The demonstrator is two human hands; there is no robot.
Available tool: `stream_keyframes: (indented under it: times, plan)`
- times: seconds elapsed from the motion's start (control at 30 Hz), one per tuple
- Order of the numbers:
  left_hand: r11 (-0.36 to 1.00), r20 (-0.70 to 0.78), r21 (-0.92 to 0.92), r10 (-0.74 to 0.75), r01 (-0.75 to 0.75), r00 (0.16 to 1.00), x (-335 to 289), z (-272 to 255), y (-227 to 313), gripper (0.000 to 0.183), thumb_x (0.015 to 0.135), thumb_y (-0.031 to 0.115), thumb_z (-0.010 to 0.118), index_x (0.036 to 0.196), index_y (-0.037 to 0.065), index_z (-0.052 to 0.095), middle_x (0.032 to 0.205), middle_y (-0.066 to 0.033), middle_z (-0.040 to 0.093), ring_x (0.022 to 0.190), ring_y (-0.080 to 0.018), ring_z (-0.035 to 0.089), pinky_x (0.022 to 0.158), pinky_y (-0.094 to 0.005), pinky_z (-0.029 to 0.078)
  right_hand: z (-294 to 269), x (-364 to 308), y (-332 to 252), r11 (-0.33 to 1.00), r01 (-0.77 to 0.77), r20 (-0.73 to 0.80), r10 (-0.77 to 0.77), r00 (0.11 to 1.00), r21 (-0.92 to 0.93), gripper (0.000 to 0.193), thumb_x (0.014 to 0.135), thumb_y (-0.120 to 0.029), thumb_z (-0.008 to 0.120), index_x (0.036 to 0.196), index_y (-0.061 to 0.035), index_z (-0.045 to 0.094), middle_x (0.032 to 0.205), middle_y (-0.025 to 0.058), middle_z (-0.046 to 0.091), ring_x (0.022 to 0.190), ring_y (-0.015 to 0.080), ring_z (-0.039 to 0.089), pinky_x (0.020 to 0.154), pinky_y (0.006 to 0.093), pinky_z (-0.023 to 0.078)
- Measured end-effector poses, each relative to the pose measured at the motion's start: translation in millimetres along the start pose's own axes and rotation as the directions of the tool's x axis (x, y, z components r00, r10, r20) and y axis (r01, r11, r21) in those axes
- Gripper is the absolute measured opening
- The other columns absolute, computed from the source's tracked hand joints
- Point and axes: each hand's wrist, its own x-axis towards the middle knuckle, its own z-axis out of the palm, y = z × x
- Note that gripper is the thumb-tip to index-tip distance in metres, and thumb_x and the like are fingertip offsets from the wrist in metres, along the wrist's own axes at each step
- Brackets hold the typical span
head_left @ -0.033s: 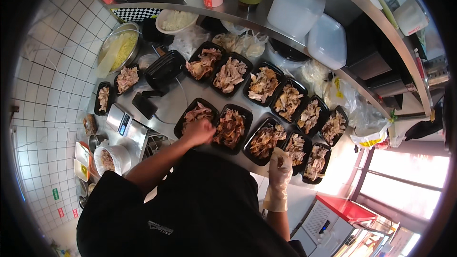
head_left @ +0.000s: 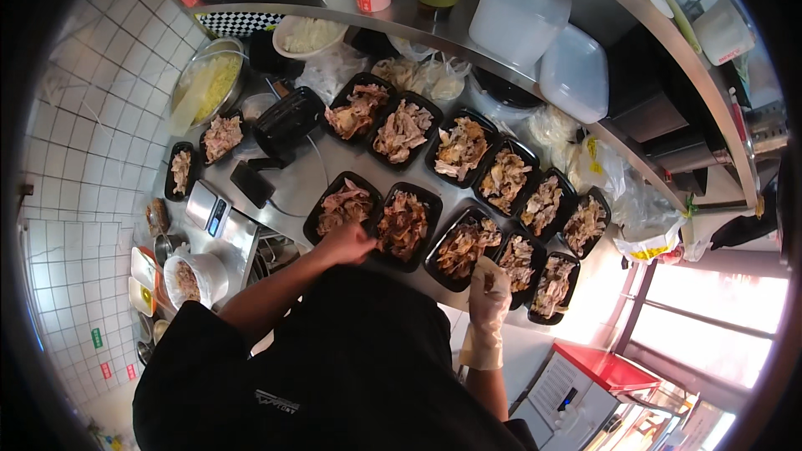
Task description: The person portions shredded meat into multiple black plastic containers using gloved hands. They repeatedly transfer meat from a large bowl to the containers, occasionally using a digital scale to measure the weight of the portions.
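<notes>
My bare left hand (head_left: 347, 244) is closed at the near edge of a black tray of shredded meat (head_left: 344, 205). Its fingertips point toward the rim of a neighbouring tray of darker, browned meat (head_left: 404, 225). Whether anything is pinched in them is hidden. On my right hand (head_left: 489, 301) there is a pale, loose glove. Its fingers are curled together beside the near right side of another meat-filled tray (head_left: 464, 249), close to a tray of paler shreds (head_left: 518, 266). What they hold, if anything, does not show.
Several more filled black trays (head_left: 462, 147) stand in a row behind. Further left are a digital scale (head_left: 207, 209), a black box-shaped container (head_left: 288, 124) and a bowl of yellow-green shreds (head_left: 219, 83). A steel shelf (head_left: 401, 25) with clear tubs (head_left: 522, 12) overhangs the back.
My left hand has come down from over the meat in the left tray to its near edge. My gloved right hand has shifted slightly, staying by the same trays.
</notes>
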Motion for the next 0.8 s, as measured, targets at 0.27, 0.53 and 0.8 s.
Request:
stream_keyframes:
  times: [0.27, 0.53, 0.8]
  plan:
    - [0.828, 0.035, -0.539, -0.161, 0.154, 0.986, 37, 88, -88, 0.028, 0.101, 0.025, 0.073, 0.104, -0.002, 0.07, 0.094, -0.0178, 0.079, 0.092, -0.0297, 0.081, 0.079, -0.0396, 0.067, 44, 57, -16, 0.968, 0.236, 0.234, -0.251, 0.939, 0.088, 0.019, 0.101, -0.009, 0.072, 0.119, -0.0027, 0.077, 0.103, 0.0166, 0.076, 0.089, 0.0284, 0.073, 0.078, 0.0373, 0.059]
    - [0.59, -0.1, -0.802, 0.01, -0.086, 0.995, -24, 39, -48, 0.007, 0.103, 0.002, 0.06, 0.103, -0.003, 0.056, 0.101, -0.0095, 0.058, 0.092, -0.0259, 0.072, 0.082, -0.0475, 0.073, 113, 141, -34, 0.941, 0.328, 0.326, -0.283, 0.902, -0.089, 0.029, 0.103, -0.019, 0.07, 0.125, -0.001, 0.075, 0.131, 0.0234, 0.074, 0.121, 0.0418, 0.071, 0.103, 0.0439, 0.058]
    - [0.517, -0.43, -0.786, -0.062, -0.34, 0.901, -155, -91, -162, 0.004, 0.109, 0.006, 0.059, 0.109, 0.004, 0.055, 0.114, -0.0088, 0.066, 0.106, -0.0206, 0.069, 0.092, -0.0403, 0.067, 134, 124, -90, 0.884, 0.293, 0.385, -0.144, 0.912, -0.364, 0.044, 0.106, -0.023, 0.064, 0.141, 0.0031, 0.068, 0.139, 0.026, 0.07, 0.128, 0.0423, 0.066, 0.115, 0.0469, 0.05]
